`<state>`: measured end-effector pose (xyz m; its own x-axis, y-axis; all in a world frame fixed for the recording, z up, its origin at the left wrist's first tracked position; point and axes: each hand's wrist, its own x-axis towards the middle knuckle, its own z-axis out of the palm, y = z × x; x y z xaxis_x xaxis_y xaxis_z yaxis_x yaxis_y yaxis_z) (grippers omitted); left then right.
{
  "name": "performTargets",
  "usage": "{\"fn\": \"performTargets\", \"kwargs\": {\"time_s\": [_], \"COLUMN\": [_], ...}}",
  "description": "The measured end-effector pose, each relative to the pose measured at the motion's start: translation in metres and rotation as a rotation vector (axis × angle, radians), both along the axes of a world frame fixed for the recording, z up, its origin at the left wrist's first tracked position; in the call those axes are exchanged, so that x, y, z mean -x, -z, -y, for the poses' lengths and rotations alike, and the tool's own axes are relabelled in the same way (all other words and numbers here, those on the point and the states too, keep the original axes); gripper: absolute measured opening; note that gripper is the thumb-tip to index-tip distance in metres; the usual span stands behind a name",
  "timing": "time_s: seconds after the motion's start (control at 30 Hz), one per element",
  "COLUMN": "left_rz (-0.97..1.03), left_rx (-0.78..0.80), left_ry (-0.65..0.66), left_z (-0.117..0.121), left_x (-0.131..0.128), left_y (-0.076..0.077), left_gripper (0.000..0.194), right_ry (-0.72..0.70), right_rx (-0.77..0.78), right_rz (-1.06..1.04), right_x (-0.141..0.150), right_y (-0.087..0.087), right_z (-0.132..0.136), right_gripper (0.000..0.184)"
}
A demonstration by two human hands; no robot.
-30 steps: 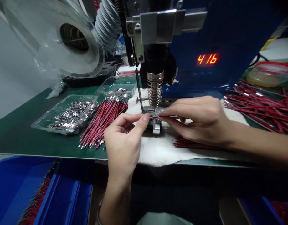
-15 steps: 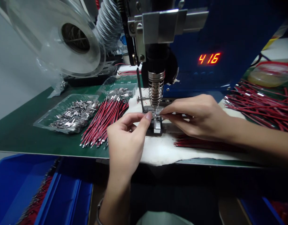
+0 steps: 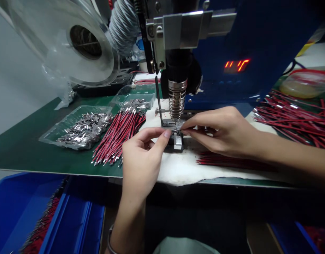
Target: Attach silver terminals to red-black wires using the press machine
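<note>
Under the spring-wrapped tip [image 3: 177, 100] of a blue bench machine [image 3: 258, 42], my two hands meet at a small metal fixture [image 3: 177, 142]. My left hand [image 3: 142, 158] pinches a small silvery metal part [image 3: 173, 131] between thumb and forefinger at the fixture's left side. From the right, my right hand [image 3: 223, 130] is closed in a pinch at the same spot; what its fingertips hold is too small and covered to name. Below my right hand lies a bundle of red and black wires [image 3: 218, 160] on a white cloth [image 3: 175, 173].
Left of my hands are a pile of red and black wires [image 3: 120, 137] and a clear tray [image 3: 49, 135] of small metal parts [image 3: 85, 128]. More wires [image 3: 297, 118] lie at right. A clear reel [image 3: 53, 46] hangs upper left. Blue bins [image 3: 80, 215] stand below the table edge.
The machine's red display no longer reads 416 and shows only partial strokes. Both hands stay almost in place at the fixture; the view has shifted very slightly.
</note>
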<state>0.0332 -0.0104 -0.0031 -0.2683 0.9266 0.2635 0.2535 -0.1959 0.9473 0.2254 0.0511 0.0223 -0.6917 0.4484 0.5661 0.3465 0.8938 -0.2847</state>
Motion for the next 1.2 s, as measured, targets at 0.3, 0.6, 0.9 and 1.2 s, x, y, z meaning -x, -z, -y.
{"fn": "performTargets", "kwargs": {"time_s": [0.3,0.6,0.9,1.2], "left_rz": [0.027,0.016,0.009,0.013], "left_rx": [0.018,0.02,0.012,0.01], "left_ry": [-0.028,-0.053,-0.051,-0.063], "left_z": [0.0019,0.0026,0.0028,0.003], "left_x": [-0.0034,-0.0042,-0.0037,-0.0044], "left_y": [0.0007,0.0014,0.0023,0.0013], "left_gripper": [0.02,0.021,0.022,0.022], "right_ry": [0.018,0.039,0.016,0.025], "right_rx": [-0.003,-0.01,-0.03,-0.033], "right_rz": [-0.001,0.026,0.024,0.024], "right_x": [0.0003,-0.0009,0.0012,0.0016], "right_y": [-0.0016,-0.0024,-0.0025,-0.0012], "right_z": [0.0009,0.002,0.0012,0.0015], "right_gripper": [0.012,0.012,0.011,0.011]}}
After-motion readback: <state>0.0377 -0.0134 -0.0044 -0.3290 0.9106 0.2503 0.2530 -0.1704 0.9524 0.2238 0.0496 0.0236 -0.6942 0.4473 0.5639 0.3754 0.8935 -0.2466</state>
